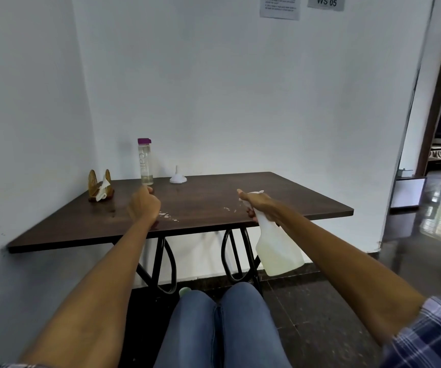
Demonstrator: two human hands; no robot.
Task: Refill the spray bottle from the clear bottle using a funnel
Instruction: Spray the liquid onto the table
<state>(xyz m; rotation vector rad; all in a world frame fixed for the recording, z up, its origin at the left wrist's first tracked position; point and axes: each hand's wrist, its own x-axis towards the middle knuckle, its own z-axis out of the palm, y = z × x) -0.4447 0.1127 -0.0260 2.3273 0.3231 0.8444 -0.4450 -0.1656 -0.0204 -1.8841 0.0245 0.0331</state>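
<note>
Head view, looking forward and down: the spray bottle [277, 245] is gripped at its neck and trigger head by the right hand [257, 201], at about 4 o'clock from the middle of the dark wooden table [293, 197]. Its translucent white body hangs beyond the near table edge, unsupported from below. Whether any liquid remains inside cannot be told; it is judged light, thin-walled and somewhat squeezable, so a hold at the stiffer neck seems better than one on the flat sides once the head is to be unscrewed.

The left hand [144, 204] is curled into a loose fist over the table at about 9 o'clock, holding nothing that can be seen, just short of the clear bottle [145, 162]. That bottle stands upright at 11 o'clock, its purple cap on, with only a little liquid low inside. It is judged rigid, smooth and possibly slippery; a hold around the middle of the body is advised.

The funnel [178, 177] rests mouth-down, spout up, at 12 o'clock, just beside the clear bottle but apart from it. It appears light and easily tipped; the spout offers a pinch point.

A napkin holder [100, 187] sits at 10 o'clock.
</note>
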